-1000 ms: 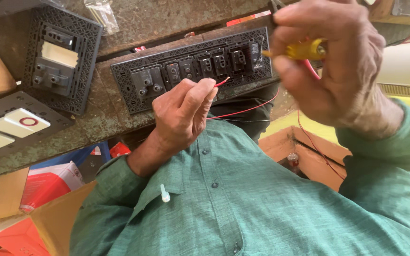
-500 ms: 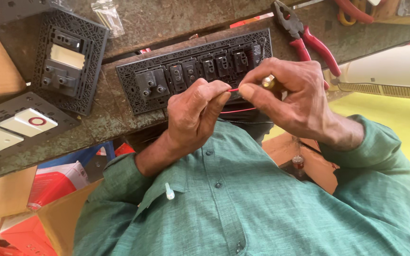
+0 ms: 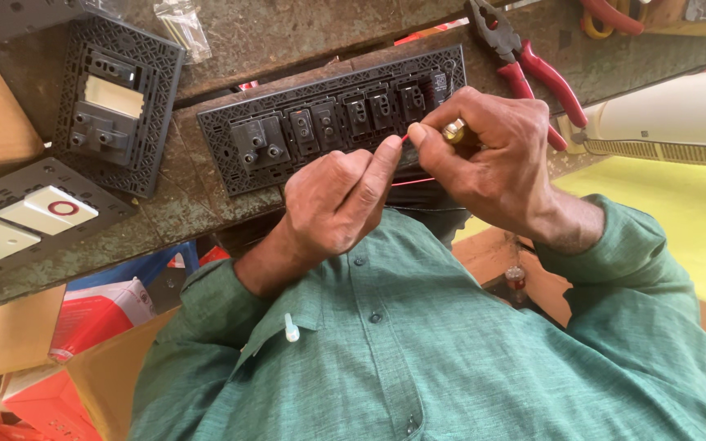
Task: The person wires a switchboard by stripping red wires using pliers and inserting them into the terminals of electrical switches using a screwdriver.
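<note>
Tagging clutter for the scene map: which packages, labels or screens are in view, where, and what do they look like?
Clear plastic packet: top left on the bench, small, crinkled, see-through.
Red box: lower left below the bench edge, rectangular, red with a white panel.
Blue package: behind the red box, only partly seen.
Brown cardboard box: lower left, plain flaps.
No screens in view.

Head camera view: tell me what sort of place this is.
Probably an electrician's workbench or small repair shop. A long black switch-and-socket plate lies on the worn bench, more switch plates sit beside it, and red-handled pliers rest close by. Both hands pinch a thin red wire.
</note>
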